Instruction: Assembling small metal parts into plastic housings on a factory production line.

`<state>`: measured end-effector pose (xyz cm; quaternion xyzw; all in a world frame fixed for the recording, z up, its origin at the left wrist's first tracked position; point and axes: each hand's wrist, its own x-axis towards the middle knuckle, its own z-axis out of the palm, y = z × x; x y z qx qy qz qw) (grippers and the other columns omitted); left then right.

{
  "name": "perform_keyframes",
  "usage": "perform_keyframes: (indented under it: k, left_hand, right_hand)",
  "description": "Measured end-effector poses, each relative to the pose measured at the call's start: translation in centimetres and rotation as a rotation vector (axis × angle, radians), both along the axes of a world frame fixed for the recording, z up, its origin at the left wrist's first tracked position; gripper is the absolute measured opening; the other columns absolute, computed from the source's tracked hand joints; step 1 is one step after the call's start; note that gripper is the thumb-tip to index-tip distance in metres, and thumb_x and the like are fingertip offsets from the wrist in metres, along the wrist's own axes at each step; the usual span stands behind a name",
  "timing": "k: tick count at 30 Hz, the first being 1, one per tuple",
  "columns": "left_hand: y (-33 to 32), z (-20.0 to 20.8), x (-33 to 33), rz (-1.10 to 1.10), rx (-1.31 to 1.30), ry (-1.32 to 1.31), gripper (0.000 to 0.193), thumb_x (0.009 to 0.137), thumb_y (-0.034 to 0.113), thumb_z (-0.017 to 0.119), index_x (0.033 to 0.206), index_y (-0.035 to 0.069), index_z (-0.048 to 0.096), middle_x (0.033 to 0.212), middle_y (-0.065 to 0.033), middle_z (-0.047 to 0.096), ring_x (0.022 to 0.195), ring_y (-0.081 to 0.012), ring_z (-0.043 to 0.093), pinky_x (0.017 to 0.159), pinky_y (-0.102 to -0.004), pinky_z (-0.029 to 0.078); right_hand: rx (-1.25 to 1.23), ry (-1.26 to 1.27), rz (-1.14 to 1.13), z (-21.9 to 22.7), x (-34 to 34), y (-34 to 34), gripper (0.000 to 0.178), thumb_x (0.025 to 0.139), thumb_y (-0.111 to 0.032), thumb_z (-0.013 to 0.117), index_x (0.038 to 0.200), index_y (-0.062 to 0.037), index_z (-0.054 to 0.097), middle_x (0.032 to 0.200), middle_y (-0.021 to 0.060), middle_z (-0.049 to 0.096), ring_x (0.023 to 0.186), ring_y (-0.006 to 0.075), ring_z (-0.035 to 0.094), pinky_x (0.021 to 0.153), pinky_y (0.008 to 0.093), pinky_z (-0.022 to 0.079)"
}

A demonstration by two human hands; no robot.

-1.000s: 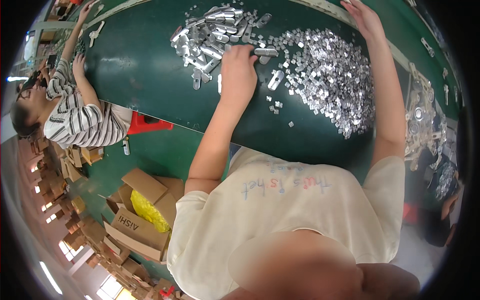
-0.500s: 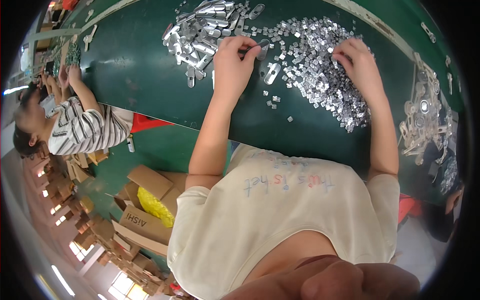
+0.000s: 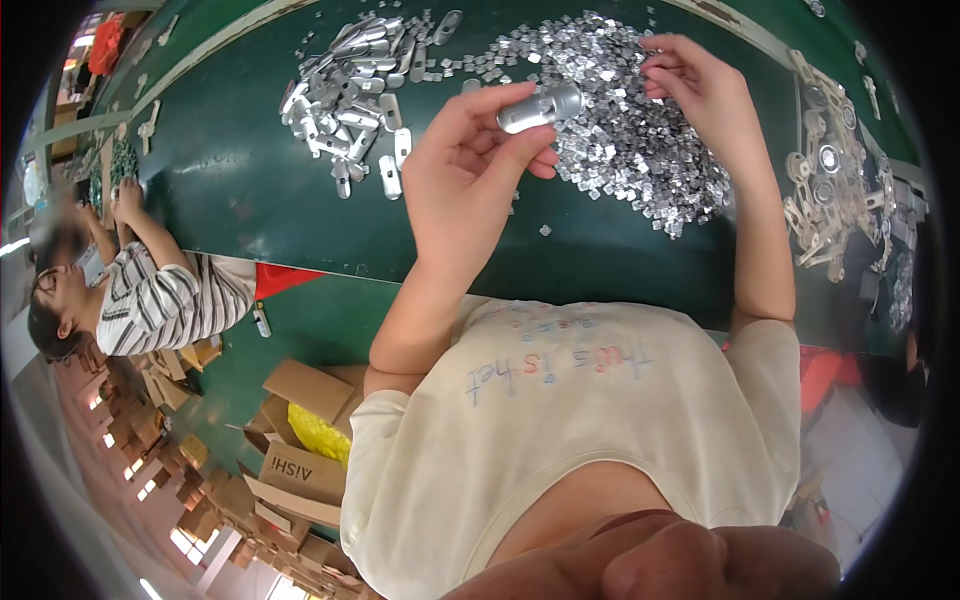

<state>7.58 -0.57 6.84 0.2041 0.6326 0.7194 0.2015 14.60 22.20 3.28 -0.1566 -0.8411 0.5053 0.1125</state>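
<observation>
Pinched between the thumb and fingers of my left hand [image 3: 460, 195] is a rounded silver metal plate [image 3: 528, 111], lifted above the bench with a small slot near its middle. My right hand [image 3: 712, 100] hovers at the far right side of a large heap of small square metal pieces [image 3: 610, 150]. Its thumb and fingers are curled together; whatever lies between them is too small to make out. Left of my left hand lies a pile of similar oblong silver plates [image 3: 350, 85], several of them loose along its near side.
The dark green bench [image 3: 250, 190] has a pale raised rail [image 3: 215, 50] along its far side. Clear and silver flat parts [image 3: 835, 165] are heaped at the right. A co-worker in a striped top [image 3: 165, 295] works at the left. Open cardboard boxes [image 3: 305, 465] stand on the floor behind.
My left hand has raised the plate toward me and turned it, showing more of its face. My right hand has shifted slightly along the heap's far side. The view has tilted a little.
</observation>
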Motion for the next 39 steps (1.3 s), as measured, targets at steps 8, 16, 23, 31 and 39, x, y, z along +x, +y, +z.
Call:
perform_keyframes:
  k: [8,16,23,31,39]
  left_hand:
    - [0.0,0.1,0.6,-0.043,0.04,-0.008,0.026,0.08,-0.008,0.056,0.105,-0.007,0.053,0.083,-0.0115,0.061,0.069,-0.0153,0.063,0.062,-0.0228,0.052]
    - [0.6,0.8,1.2,-0.062,-0.032,-0.035,0.027,0.08,-0.006,0.059,0.106,-0.006,0.053,0.081,-0.0101,0.061,0.07,-0.0141,0.062,0.064,-0.0223,0.052]
    - [0.9,0.7,2.0,-0.08,-0.001,-0.037,0.028,0.079,-0.005,0.06,0.106,-0.006,0.053,0.08,-0.01,0.062,0.071,-0.0134,0.062,0.064,-0.022,0.051]
    - [1.0,0.1,2.1,-0.073,0.022,0.082,0.028,0.079,-0.006,0.059,0.105,-0.007,0.053,0.083,-0.0142,0.062,0.07,-0.0173,0.064,0.063,-0.0242,0.052]
    - [1.1,0.3,2.2,0.006,-0.014,0.196,0.028,0.078,-0.005,0.062,0.104,-0.006,0.053,0.08,-0.0122,0.063,0.07,-0.015,0.064,0.061,-0.0194,0.049]
  right_hand:
    - [-0.725,0.198,0.452,6.2,2.7,-3.8,0.019,0.081,0.009,0.051,0.1,0.009,0.055,0.104,0.0217,0.058,0.088,0.0273,0.063,0.075,0.0334,0.054]
    - [-0.745,0.246,0.292,7.0,3.6,-5.2,0.023,0.076,0.011,0.052,0.1,0.0088,0.052,0.115,0.0286,0.049,0.086,0.0266,0.064,0.07,0.0274,0.054]
    - [-0.53,0.258,0.232,6.7,3.8,-5.3,0.015,0.074,0.011,0.058,0.088,0.0056,0.061,0.092,0.0154,0.056,0.073,0.0174,0.06,0.062,0.0241,0.05]
    - [-0.155,0.31,0.131,6.4,3.3,-5.6,0.013,0.077,0.008,0.058,0.089,0.005,0.062,0.092,0.0099,0.053,0.081,0.0133,0.052,0.067,0.0219,0.043]
    - [-0.45,0.254,0.1,5.0,2.6,-5.4,0.014,0.08,0.003,0.059,0.094,0.0037,0.06,0.084,0.0064,0.061,0.074,0.0105,0.058,0.066,0.0211,0.048]
